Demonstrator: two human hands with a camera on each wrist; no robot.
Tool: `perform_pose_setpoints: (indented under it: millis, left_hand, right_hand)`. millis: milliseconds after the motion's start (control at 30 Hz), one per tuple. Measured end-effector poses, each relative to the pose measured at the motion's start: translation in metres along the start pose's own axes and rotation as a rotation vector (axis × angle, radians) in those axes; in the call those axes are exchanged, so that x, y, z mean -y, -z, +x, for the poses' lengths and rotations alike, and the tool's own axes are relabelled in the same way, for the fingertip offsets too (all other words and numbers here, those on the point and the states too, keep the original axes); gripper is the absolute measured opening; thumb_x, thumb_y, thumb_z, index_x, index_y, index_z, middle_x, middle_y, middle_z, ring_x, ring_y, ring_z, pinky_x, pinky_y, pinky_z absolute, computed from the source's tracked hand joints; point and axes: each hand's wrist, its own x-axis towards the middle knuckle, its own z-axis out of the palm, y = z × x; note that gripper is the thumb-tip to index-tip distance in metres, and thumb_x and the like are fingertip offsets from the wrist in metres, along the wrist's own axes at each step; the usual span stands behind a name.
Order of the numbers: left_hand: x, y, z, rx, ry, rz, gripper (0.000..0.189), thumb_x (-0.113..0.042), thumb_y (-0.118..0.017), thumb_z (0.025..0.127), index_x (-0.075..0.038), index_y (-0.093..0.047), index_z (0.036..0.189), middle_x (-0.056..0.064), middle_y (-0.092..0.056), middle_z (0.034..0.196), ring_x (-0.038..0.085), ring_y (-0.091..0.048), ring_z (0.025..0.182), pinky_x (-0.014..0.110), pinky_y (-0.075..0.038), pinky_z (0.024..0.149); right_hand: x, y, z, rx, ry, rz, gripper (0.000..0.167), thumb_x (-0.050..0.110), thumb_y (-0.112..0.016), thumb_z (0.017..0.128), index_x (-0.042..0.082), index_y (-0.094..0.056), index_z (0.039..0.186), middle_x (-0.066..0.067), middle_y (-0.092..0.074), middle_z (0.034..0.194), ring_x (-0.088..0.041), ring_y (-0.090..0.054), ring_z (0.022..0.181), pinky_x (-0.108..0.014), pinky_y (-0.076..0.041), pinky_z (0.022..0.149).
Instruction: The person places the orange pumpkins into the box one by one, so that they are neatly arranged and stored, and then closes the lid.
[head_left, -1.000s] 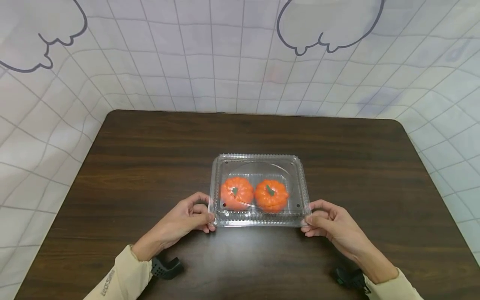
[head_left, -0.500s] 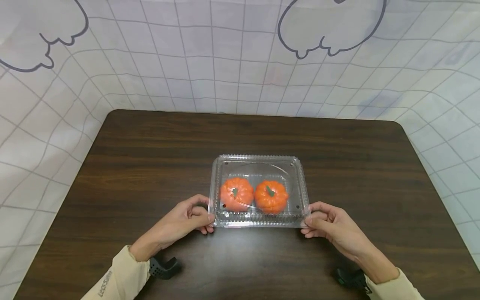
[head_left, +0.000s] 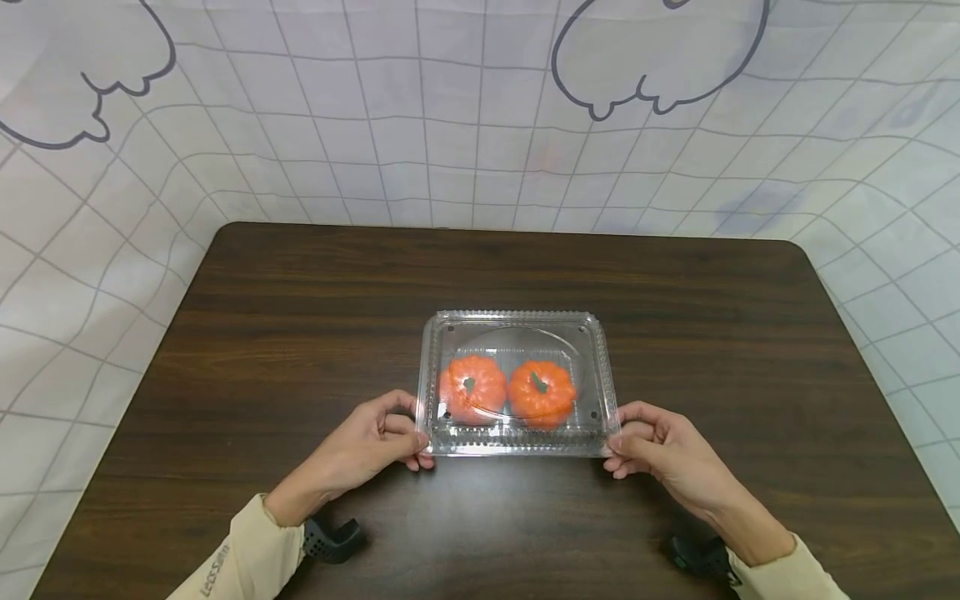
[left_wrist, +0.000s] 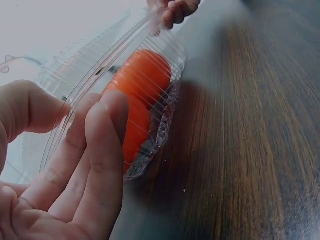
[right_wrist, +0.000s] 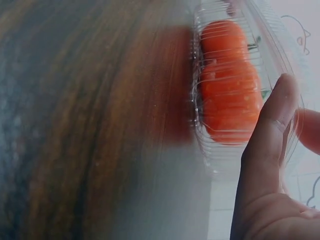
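Observation:
A clear plastic clamshell box [head_left: 517,333] with a ribbed rim is at the middle of the table, its lid down. Two small orange pumpkins with green stems lie inside, the left pumpkin [head_left: 473,390] beside the right pumpkin [head_left: 542,394]. My left hand [head_left: 375,442] pinches the rim at the near left corner between thumb and fingers. At the near right corner my right hand [head_left: 667,450] pinches the rim likewise. Both wrist views show the rim between thumb and fingertips, with the pumpkins behind the ribbed wall.
The dark wooden table [head_left: 300,292] extends around the box on all sides. A white gridded cloth [head_left: 450,125] with cloud outlines hangs behind and beside it. Each wrist wears a black strap, the left strap [head_left: 333,540] lying near the tabletop.
Almost nothing differs. The box and both hands stay in place, apart from a very slight shift in the view.

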Motion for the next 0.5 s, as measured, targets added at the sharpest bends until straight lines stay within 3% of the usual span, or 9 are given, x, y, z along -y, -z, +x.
perform_pose_setpoints:
  millis: [500]
  left_hand:
    - [0.0023,-0.0027,-0.0001,0.022,-0.033,-0.016,0.025,-0.002,-0.060,0.099,0.007,-0.046,0.118,0.008,-0.072,0.087,0.013,-0.073,0.077,0.028,-0.064,0.072]
  right_hand:
    - [0.0050,-0.0064,0.0025,-0.042,-0.026,-0.036,0.017,-0.003,-0.059,0.099,0.001,-0.053,0.115,0.003,-0.076,0.088,-0.007,-0.074,0.077,-0.022,-0.064,0.069]
